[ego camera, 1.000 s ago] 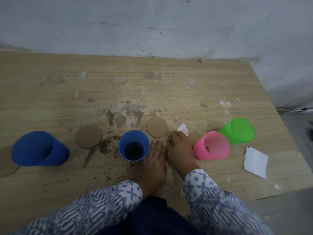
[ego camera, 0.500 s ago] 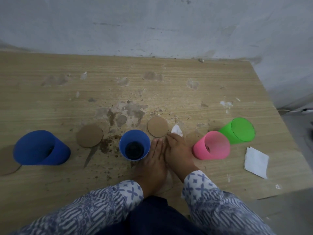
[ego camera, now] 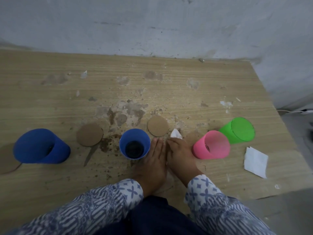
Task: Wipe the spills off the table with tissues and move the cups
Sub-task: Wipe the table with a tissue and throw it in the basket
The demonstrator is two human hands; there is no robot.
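Note:
My left hand (ego camera: 153,160) lies flat on the wooden table (ego camera: 169,85), fingers straight, right beside an upright small blue cup (ego camera: 134,143) with a dark bottom. My right hand (ego camera: 179,155) presses a crumpled white tissue (ego camera: 176,134) onto the table; its tip pokes out past my curled fingers. Brown spill stains and crumbs (ego camera: 106,145) spread left of the blue cup and behind it. A pink cup (ego camera: 211,145) and a green cup (ego camera: 238,129) stand to the right, and a large blue cup (ego camera: 40,146) to the far left.
Two round cardboard coasters (ego camera: 89,134) (ego camera: 158,125) lie behind the small blue cup, and part of a third shows at the left edge (ego camera: 6,163). A folded white tissue (ego camera: 255,161) lies near the table's right edge. A grey wall runs along the back.
My right hand has slid the tissue a little leftward and nearer to me, closing on my left hand. The left hand and the cups have stayed put.

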